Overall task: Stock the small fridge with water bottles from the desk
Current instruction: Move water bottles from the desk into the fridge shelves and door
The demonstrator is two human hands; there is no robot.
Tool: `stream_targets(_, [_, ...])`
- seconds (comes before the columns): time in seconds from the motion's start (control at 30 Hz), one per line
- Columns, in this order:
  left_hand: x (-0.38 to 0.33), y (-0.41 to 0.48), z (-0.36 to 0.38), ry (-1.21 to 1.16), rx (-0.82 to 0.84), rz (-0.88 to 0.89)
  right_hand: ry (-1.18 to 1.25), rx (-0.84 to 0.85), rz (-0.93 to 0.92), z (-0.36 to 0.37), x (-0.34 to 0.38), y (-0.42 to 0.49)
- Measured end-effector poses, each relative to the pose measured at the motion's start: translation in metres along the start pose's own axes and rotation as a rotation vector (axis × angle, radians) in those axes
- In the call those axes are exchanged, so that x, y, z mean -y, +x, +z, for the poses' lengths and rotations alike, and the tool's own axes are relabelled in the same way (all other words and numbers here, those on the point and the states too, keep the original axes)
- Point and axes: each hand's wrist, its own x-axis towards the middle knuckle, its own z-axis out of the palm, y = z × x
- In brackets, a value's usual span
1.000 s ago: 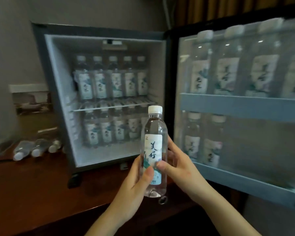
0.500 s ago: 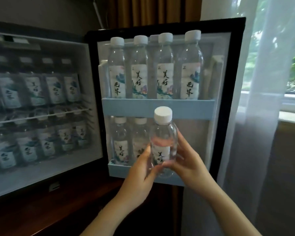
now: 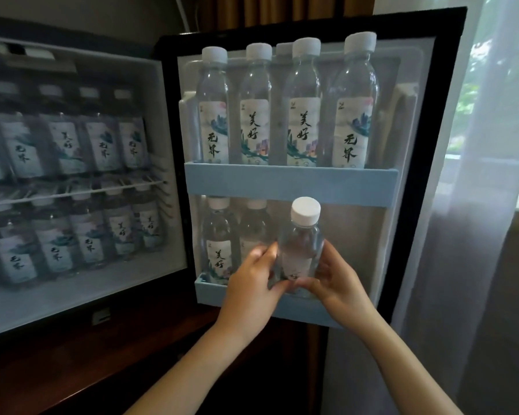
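The view has been swung rightward, from the fridge cabinet (image 3: pixel 72 175) to the open fridge door (image 3: pixel 450 115), now seen head-on. The water bottle (image 3: pixel 301 250), held upright above the desk (image 3: pixel 72 369) a second ago, has been carried across to the door and lowered. Its white cap, which overlapped the upper door shelf (image 3: pixel 291 182) half a second ago, now sits below that rail. The left hand (image 3: pixel 249 292) and right hand (image 3: pixel 339 289) have been brought down with it to the lower door shelf (image 3: pixel 210 292), just right of the two bottles (image 3: pixel 219 244) standing there. Whether the base is seated cannot be told.
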Motion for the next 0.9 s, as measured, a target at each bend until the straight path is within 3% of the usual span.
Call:
stream_targets(0.23, [-0.003,-0.001,-0.002,0.08,-0.015,0.054,0.013,0.011,0.051,-0.001,-0.001,0.0])
stream_targets(0.7, [-0.004,-0.011,0.001,0.146,-0.108,0.113,-0.245,0.008,0.098,0.0,-0.004,0.001])
stream_targets(0.9, [0.0,-0.014,0.0,0.124,-0.045,0.112,-0.322,0.039,0.09,0.002,-0.002,0.004])
